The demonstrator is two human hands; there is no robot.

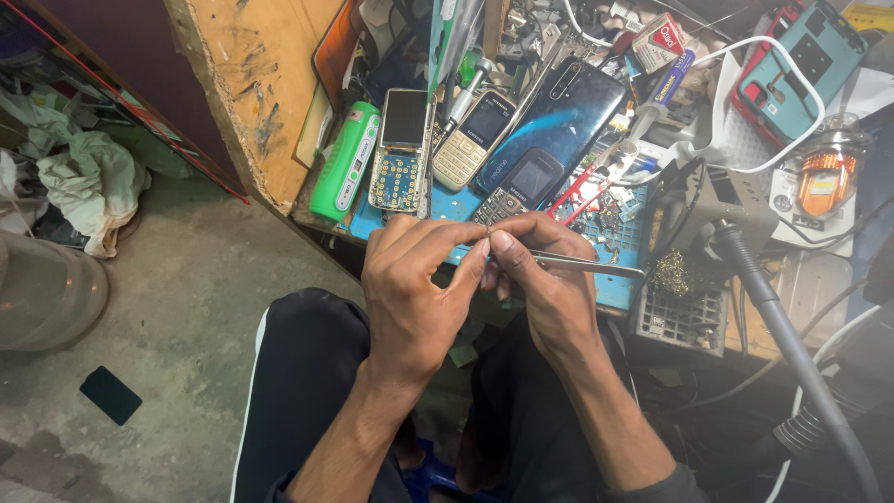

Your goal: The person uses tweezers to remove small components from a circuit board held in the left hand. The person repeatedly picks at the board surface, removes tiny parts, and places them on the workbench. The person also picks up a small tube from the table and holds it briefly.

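Note:
My two hands meet in front of the workbench edge, above my lap. My right hand (pixel 549 279) grips metal tweezers (pixel 587 266), whose shaft sticks out to the right. My left hand (pixel 410 289) pinches something tiny against the tweezers' tips with thumb and forefinger; the piece is too small to make out. Just beyond my fingers lie a dark keypad phone (pixel 520 186), a gold keypad phone (pixel 473 140), an opened phone with a bare blue keypad board (pixel 400 149) and a glossy dark blue smartphone (pixel 563 116).
A green cylindrical device (pixel 346 160) lies at the bench's left. A blue work mat (pixel 615 233) holds small parts. A brass wool tip cleaner (pixel 678 278), a grey hot-air hose (pixel 782 326), a teal phone case (pixel 808 65) and white cable lie right. Concrete floor, a dark slab (pixel 110 393).

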